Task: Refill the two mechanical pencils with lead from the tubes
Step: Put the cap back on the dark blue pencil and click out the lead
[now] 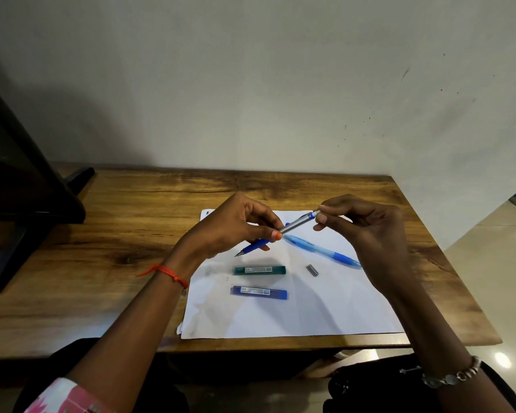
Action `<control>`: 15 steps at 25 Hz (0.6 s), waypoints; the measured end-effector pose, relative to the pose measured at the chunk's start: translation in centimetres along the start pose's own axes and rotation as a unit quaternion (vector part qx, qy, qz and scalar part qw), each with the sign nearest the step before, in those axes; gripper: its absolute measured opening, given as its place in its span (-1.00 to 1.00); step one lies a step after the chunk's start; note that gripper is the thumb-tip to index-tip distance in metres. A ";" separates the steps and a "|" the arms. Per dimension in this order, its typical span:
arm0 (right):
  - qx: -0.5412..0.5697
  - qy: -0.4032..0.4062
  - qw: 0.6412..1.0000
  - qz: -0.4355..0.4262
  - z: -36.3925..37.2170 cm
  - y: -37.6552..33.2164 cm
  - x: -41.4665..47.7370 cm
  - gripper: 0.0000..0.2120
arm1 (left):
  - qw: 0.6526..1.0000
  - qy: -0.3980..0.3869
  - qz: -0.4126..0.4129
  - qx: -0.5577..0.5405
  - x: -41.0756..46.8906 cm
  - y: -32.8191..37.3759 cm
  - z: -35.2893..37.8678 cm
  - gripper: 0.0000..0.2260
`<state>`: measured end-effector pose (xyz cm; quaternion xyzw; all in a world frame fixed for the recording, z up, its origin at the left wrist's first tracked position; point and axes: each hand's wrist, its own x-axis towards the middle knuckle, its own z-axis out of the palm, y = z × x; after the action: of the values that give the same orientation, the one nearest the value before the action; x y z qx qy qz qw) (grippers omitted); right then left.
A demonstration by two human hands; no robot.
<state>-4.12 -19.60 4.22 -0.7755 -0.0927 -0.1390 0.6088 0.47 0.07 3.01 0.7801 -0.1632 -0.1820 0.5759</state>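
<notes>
**Silver pencil held at both ends, cap end at the right fingertips**

Head view: the left hand (236, 225) is closed around the lower barrel of the silver-and-blue pencil (295, 224), which hangs in the air above the white paper (325, 308). Its long axis runs on a slant — dark blue grip and metal tip (238, 254) low and toward the table's left edge, silver barrel rising toward the far right corner. The right hand (367, 234) meets that upper end, thumb and forefinger pinched narrowly on the small blue-and-white piece at the top; whether that piece is already free of the barrel cannot be told.

A small grey cap (312, 270) lies loose on the paper, just short of the second pencil (322, 251), the light blue one, which rests flat and slants toward the paper's right edge. Nearer the table's front edge lie the two lead tubes, the green tube (259, 270) and, closer to the front, the blue tube (259, 292), both parallel to that edge and both apparently shut.

The likely step is opening the top of the held pencil. What counts is that the open end points at the right hand — so the right hand pulls along the barrel's axis while the left only steadies. The tubes lie below and between the hands, about equally reachable.
</notes>
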 end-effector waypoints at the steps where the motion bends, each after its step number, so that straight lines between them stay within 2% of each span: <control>1: 0.009 0.003 1.000 0.010 0.0 0.0 0.0 -0.87 | 1.000 -0.002 -0.001 -0.003 0.0 0.0 0.0 -0.89; 4: 0.070 0.013 0.995 0.071 -0.5 0.0 0.1 -0.79 | 1.000 0.002 -0.006 -0.006 0.1 0.1 0.0 -0.88; 6: 0.055 -0.002 0.990 0.128 -0.9 0.1 0.2 -0.76 | 1.000 0.009 -0.006 -0.004 0.1 0.2 -0.1 -0.87; 8: -0.124 -0.070 0.975 0.170 -0.9 0.6 0.2 -0.81 | 1.000 0.017 -0.004 0.004 0.1 0.2 -0.2 -0.87; 10: -0.324 -0.160 0.917 0.170 -0.3 1.4 0.0 -0.78 | 1.000 0.023 0.001 0.008 0.2 0.2 -0.3 -0.87; 11: -0.374 -0.193 0.892 0.164 0.1 1.8 0.0 -0.77 | 1.000 0.024 0.003 0.008 0.2 0.2 -0.4 -0.88; 12: -0.392 -0.215 0.880 0.163 0.4 2.2 -0.1 -0.78 | 1.000 0.025 0.004 0.010 0.2 0.2 -0.4 -0.88; 15: -0.385 -0.233 0.877 0.168 0.9 2.8 -0.2 -0.82 | 0.999 0.024 -0.001 0.022 0.1 0.2 -0.4 -0.88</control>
<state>-3.29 -19.41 1.38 -0.9626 -0.0395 0.1257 0.2365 0.75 0.23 3.33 0.7969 -0.1526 -0.1599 0.5623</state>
